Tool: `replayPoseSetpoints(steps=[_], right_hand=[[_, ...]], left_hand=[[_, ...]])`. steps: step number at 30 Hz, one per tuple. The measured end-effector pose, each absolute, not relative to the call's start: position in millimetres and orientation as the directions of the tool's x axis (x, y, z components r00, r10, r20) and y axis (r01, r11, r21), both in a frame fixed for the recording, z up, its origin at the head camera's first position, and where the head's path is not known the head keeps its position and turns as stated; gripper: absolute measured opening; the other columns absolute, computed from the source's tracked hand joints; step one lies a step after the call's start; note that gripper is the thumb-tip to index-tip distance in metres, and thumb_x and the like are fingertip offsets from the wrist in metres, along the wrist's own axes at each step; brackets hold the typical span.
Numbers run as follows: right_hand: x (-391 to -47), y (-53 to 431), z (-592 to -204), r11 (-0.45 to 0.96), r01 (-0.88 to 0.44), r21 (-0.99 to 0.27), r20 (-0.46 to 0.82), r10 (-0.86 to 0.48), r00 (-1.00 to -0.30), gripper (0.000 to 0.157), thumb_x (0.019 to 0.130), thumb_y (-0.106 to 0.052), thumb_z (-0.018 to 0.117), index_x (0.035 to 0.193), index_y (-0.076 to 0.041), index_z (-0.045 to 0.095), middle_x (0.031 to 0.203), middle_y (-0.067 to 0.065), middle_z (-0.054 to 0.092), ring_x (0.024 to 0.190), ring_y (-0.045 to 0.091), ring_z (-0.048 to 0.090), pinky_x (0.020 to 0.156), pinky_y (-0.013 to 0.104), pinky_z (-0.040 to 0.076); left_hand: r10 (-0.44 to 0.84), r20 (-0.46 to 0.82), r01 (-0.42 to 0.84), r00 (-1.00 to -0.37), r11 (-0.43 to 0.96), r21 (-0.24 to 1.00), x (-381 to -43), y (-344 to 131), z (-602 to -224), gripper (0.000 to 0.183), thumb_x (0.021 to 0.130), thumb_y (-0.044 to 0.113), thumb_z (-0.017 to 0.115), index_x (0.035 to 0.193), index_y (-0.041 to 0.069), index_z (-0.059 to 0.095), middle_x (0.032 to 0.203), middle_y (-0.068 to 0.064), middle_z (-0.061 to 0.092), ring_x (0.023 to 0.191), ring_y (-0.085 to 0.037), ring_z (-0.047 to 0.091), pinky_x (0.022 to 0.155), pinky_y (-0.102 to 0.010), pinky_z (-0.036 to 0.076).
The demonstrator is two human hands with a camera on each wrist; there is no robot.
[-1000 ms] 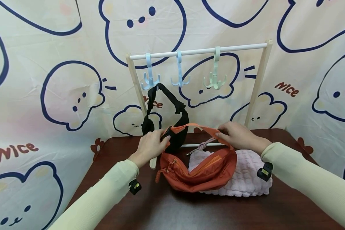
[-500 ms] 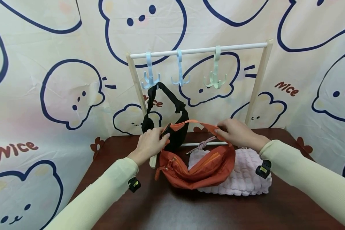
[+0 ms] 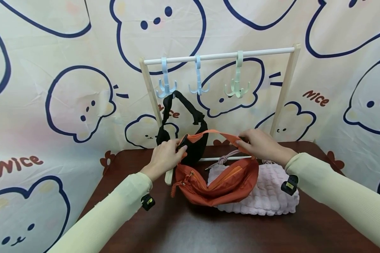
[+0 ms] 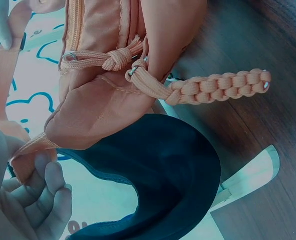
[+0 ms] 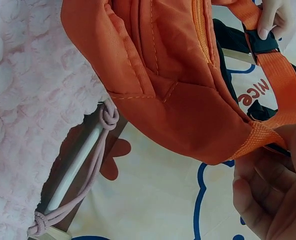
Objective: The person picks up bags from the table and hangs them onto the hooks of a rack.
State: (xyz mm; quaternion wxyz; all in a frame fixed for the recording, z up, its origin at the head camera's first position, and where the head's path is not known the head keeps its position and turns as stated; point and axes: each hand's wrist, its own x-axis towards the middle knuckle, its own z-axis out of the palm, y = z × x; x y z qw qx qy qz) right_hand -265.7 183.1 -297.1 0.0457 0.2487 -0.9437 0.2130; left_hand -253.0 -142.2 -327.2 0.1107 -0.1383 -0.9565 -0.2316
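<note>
Leftmost, left hand (image 3: 165,156): gripping, with curled fingers, one end of an orange strap (image 3: 220,133) beside a black buckle (image 3: 183,141).
Orange bag (image 3: 218,191): suspended between both hands, in the middle of the head view, above the dark table (image 3: 190,232); soft, rust-coloured, sagging into a crescent; fitted at the left end with a braided pull (image 4: 220,85), clearest from the left wrist; crossed farther right by a lighter orange zip (image 3: 229,177); topped by the strap, arching from hand to hand.
Right hand (image 3: 263,146): gripping, likewise with curled fingers, the strap's other end.
Again from the left, rack (image 3: 282,95): standing behind the orange bag; built of pale uprights and a white top bar; partly hidden low down by hands and bags.
Black bag (image 3: 194,151): hanging by a twisted strap from the left blue hook (image 3: 166,89); overlapped in front by the left hand and the orange bag.
Middle blue hook (image 3: 198,89): pronged, suspended from the bar.
Pale green hook (image 3: 237,89): likewise suspended, farther right.
Pink bag (image 3: 269,193): lying on the table, puffy, laced with a knotted cord (image 3: 223,160); in the way before the rack's right part; partly covered by the orange bag, touching or apart impossible to tell.
Backdrop (image 3: 351,35): pale, printed with blue-outlined bears and "Nice".
</note>
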Motion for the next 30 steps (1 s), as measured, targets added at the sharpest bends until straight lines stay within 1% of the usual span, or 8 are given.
replayPoseSetpoints(steps=[4,8,14,22,30], right_hand=[[-266,182,-296,0.784,-0.489,-0.382,0.206,-0.443,-0.872,0.020,0.102,-0.023,0.061,0.097,-0.008,0.074,0.069,0.000,0.063,0.052,0.011,0.053,0.050,0.029,0.043],[-266,181,-295,0.785,-0.490,-0.380,0.218,-0.439,-0.872,0.020,0.102,-0.023,0.062,0.099,-0.008,0.074,0.072,0.000,0.065,0.056,0.011,0.054,0.053,0.029,0.044],[-268,180,-291,0.783,-0.494,-0.378,0.234,-0.435,-0.869,0.018,0.101,-0.022,0.062,0.098,-0.009,0.075,0.072,0.000,0.064,0.059,0.013,0.053,0.054,0.030,0.043],[-268,179,-286,0.776,-0.507,-0.375,0.254,-0.440,-0.861,0.019,0.101,-0.021,0.062,0.100,-0.007,0.075,0.073,0.001,0.064,0.062,0.014,0.052,0.056,0.030,0.042],[-268,177,-283,0.781,-0.506,-0.366,0.278,-0.427,-0.861,0.019,0.101,-0.020,0.062,0.102,-0.006,0.075,0.080,0.003,0.070,0.066,0.015,0.056,0.058,0.030,0.044]], left_hand=[[0.206,0.286,0.313,-0.936,0.859,0.406,-252,-142,-326,0.026,0.102,0.038,0.057,0.100,0.014,0.068,0.062,0.002,0.060,0.053,-0.014,0.055,0.049,-0.030,0.039],[0.201,0.300,0.313,-0.933,0.864,0.395,-252,-142,-324,0.026,0.102,0.038,0.057,0.100,0.014,0.068,0.063,0.002,0.061,0.055,-0.014,0.055,0.049,-0.030,0.039],[0.195,0.308,0.313,-0.931,0.860,0.403,-252,-141,-321,0.026,0.102,0.038,0.057,0.095,0.015,0.067,0.067,0.003,0.064,0.055,-0.013,0.056,0.052,-0.031,0.041],[0.192,0.314,0.316,-0.930,0.855,0.412,-253,-141,-317,0.026,0.103,0.037,0.057,0.095,0.015,0.067,0.070,0.003,0.067,0.055,-0.013,0.055,0.052,-0.030,0.042],[0.190,0.306,0.314,-0.933,0.846,0.431,-252,-139,-311,0.027,0.103,0.038,0.055,0.097,0.015,0.067,0.070,0.005,0.068,0.052,-0.013,0.054,0.050,-0.030,0.040]])
